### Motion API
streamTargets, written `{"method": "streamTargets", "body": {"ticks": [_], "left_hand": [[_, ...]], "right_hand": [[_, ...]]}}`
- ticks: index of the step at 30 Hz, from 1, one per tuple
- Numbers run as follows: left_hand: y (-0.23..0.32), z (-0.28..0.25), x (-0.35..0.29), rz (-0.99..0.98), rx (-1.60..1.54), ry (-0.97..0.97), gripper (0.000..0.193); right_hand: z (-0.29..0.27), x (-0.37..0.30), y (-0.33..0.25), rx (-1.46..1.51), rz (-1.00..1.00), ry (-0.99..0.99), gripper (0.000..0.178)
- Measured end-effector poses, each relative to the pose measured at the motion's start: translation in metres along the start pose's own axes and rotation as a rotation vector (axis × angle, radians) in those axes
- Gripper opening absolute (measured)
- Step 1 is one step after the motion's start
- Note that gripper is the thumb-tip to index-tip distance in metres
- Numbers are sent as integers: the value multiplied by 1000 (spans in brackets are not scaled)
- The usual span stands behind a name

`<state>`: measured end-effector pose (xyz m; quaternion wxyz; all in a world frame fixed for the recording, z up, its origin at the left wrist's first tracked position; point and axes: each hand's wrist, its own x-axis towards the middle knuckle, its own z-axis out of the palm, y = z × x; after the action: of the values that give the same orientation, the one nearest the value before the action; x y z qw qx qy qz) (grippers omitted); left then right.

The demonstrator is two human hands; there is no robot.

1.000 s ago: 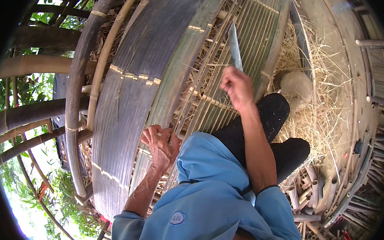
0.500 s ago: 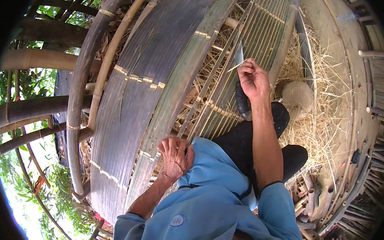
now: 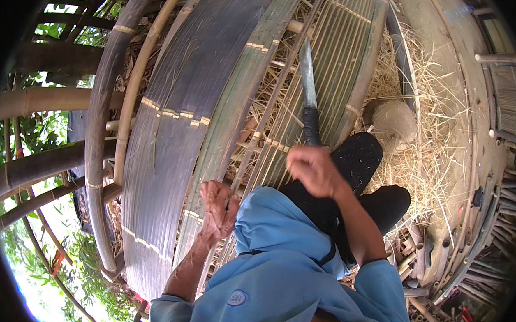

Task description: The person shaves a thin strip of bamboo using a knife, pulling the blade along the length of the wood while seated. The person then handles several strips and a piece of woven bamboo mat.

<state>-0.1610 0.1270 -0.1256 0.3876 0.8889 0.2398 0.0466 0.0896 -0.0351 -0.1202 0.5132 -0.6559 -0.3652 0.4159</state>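
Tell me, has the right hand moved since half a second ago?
Yes. The right hand has dropped from the green slat panel toward the black-trousered knee.

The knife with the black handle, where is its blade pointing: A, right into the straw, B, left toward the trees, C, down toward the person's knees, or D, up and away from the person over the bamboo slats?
D: the knife rises from the right hand with its blade over the bamboo slats.
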Motion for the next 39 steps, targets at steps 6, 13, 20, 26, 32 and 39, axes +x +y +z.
{"method": "streamTargets", "body": {"ticks": [6,13,20,26,32,39], "left_hand": [[-11,-11,4,13,-117,-45,12],[3,-3,7,-84,-241,-41,30],[15,-15,11,-51,-130,-2,34],[4,-31,20,4,3,97,27],[12,-3,10,-17,-51,115,23],[18,-5,16,-68,-63,135,23]], "right_hand": [[-3,12,-5,-108,-47,476,37],[-14,101,14,-330,143,382,21],[-76,85,67,-680,-91,550,23],[-223,-14,19,-947,510,948,28],[-110,47,-26,-329,215,718,44],[-5,97,-2,-534,-125,375,36]]}}
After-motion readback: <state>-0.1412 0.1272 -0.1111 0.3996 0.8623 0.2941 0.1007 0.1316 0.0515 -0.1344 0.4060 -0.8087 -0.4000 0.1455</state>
